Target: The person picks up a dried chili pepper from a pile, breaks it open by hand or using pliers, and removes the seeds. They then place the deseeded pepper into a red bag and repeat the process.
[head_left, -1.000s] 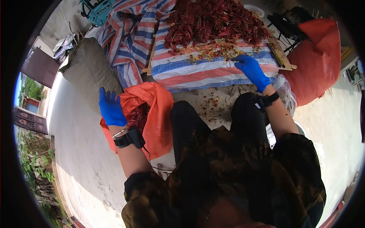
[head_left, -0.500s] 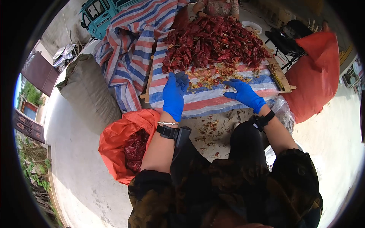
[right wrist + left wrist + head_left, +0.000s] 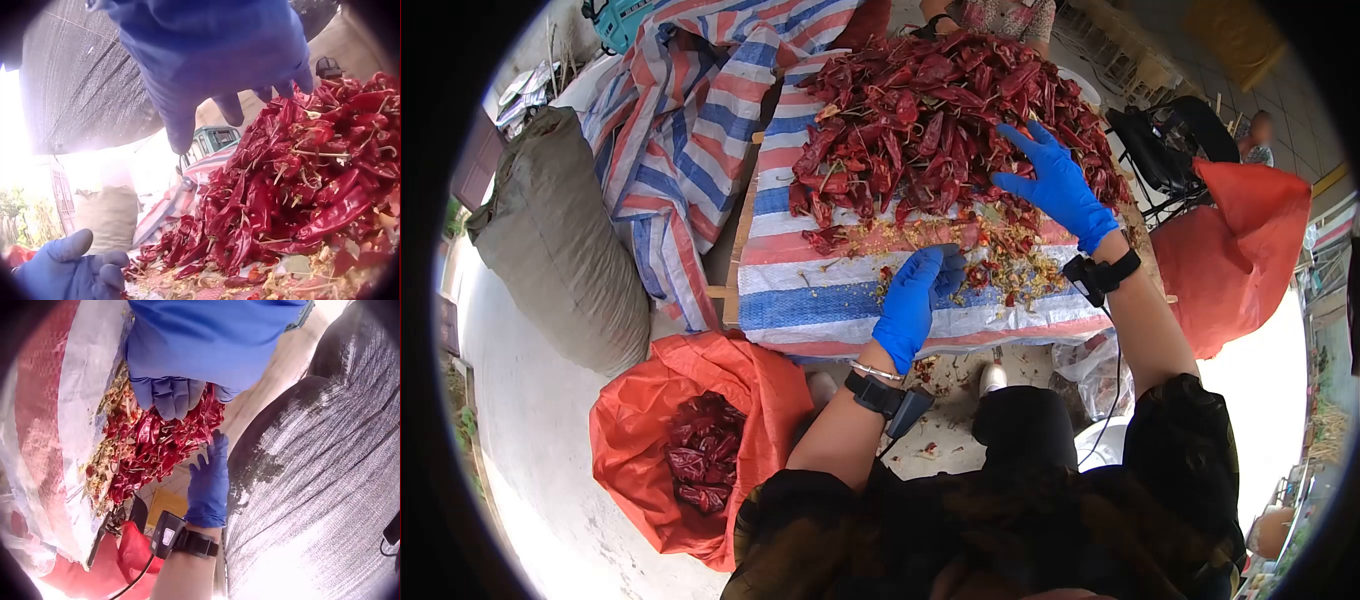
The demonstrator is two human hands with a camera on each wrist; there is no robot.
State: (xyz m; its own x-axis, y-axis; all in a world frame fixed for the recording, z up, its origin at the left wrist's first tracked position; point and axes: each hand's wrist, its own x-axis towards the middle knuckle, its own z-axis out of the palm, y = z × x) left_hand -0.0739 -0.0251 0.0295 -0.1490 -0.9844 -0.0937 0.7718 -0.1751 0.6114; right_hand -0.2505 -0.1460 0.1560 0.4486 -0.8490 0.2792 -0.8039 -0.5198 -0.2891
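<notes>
A big heap of dried red chili peppers (image 3: pixel 940 120) lies on a striped woven sheet (image 3: pixel 800 275) spread over a low table. My gloved right hand (image 3: pixel 1055 190) reaches over the heap's right side, fingers spread and nothing in its grasp. In the right wrist view, its fingertips hang right at the peppers. My gloved left hand (image 3: pixel 910 305) is nearer me, at the sheet's front part, beside yellowish stem and seed scraps (image 3: pixel 1025 270). Seen from the right wrist, the left hand's (image 3: pixel 69 269) fingers are loosely bent, with no pepper showing in them.
An open orange-red sack (image 3: pixel 635 450) with peppers inside stands on the floor at my left. Behind it leans a full grey-green sack (image 3: pixel 565 240). A red sack (image 3: pixel 1230 265) and a black chair (image 3: pixel 1170 150) stand at right. Another person's arm (image 3: pixel 940 18) shows beyond the heap.
My left hand has come from above the orange-red sack across to the sheet's front. My right hand has gone from the scraps near the front edge forward to the heap.
</notes>
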